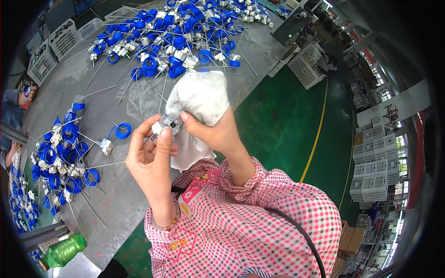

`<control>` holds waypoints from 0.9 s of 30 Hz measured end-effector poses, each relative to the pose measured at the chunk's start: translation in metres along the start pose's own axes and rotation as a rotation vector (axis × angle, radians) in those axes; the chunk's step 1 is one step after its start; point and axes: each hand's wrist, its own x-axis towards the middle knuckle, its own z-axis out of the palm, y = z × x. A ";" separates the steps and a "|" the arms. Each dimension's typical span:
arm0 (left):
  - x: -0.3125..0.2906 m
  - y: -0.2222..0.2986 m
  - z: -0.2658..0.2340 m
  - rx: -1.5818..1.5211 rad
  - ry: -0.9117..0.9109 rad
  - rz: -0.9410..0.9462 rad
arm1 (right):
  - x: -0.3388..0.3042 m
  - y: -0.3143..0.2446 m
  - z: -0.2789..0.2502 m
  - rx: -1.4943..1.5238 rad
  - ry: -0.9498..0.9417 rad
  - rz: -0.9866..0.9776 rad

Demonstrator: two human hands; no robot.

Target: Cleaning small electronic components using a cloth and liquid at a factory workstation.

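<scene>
Between the fingertips of my left hand (155,160) is a small white-and-metal block (169,125) with a dark centre. My right hand (215,132) is closed on a white cloth (199,99), which drapes over its fingers and hangs below the block. The right thumb reaches to the block's edge. Left of my hands, a similar block with a metal face (106,147) lies on the grey table (109,185), joined to a coil of blue tubing (123,130). Whether the held block has a coil attached is hidden.
A large heap of blue coils (178,41) with white blocks and thin rods covers the far table. A smaller heap (65,153) lies left. White crates (64,39) stand far left, near another person's hand (28,92). A green wrapped roll (65,251) sits lower left.
</scene>
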 end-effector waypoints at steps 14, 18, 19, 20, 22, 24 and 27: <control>0.000 -0.001 -0.001 0.012 -0.003 0.007 | 0.001 0.003 -0.002 -0.030 -0.021 -0.020; 0.000 0.000 0.000 0.011 -0.006 0.004 | 0.000 0.000 0.000 0.029 -0.008 0.002; 0.000 -0.001 0.000 0.021 -0.008 0.009 | 0.000 0.000 0.000 0.029 -0.008 0.002; 0.000 -0.002 0.000 0.021 -0.008 0.009 | 0.001 0.001 0.000 0.027 -0.005 -0.004; 0.000 -0.002 0.000 0.009 -0.001 0.011 | 0.001 0.001 0.000 0.027 -0.005 -0.010; -0.001 0.000 -0.001 0.016 0.004 0.013 | 0.001 0.001 -0.001 -0.020 -0.037 -0.012; -0.001 -0.001 0.000 0.011 -0.003 0.005 | 0.000 0.000 0.001 -0.014 0.002 -0.035</control>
